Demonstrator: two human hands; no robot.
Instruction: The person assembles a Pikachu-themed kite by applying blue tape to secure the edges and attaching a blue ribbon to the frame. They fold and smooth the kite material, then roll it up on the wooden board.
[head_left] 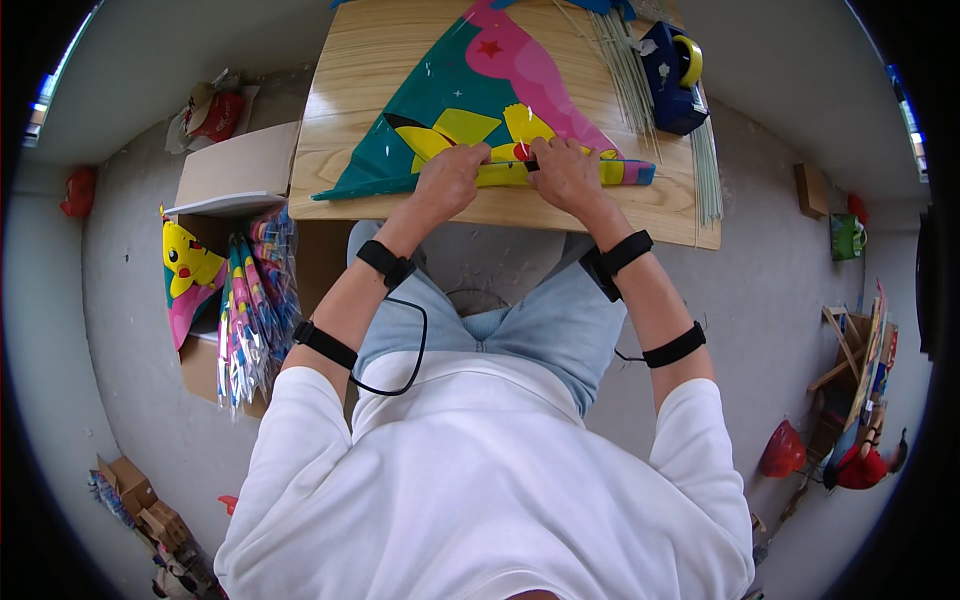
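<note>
A triangular kite (425,105), teal and pink with a yellow cartoon figure, lies on the wooden table (340,90) with its point away from me. Along the near side its edge is rolled into a narrow band. My left hand (452,180) is closed on the left part of that roll, knuckles up. A short way to the right, my right hand (568,178) grips the same roll, its fingers curled over the edge. The roll's ends stick out past both hands. Fingertips are partly hidden under the hands.
A blue tape dispenser (668,85) with yellow tape stands at the table's far right, beside bundles of thin pale sticks (625,80). Left of the table, an open cardboard box (235,165) holds several rolled kites (245,320). Another person (862,465) is at far right.
</note>
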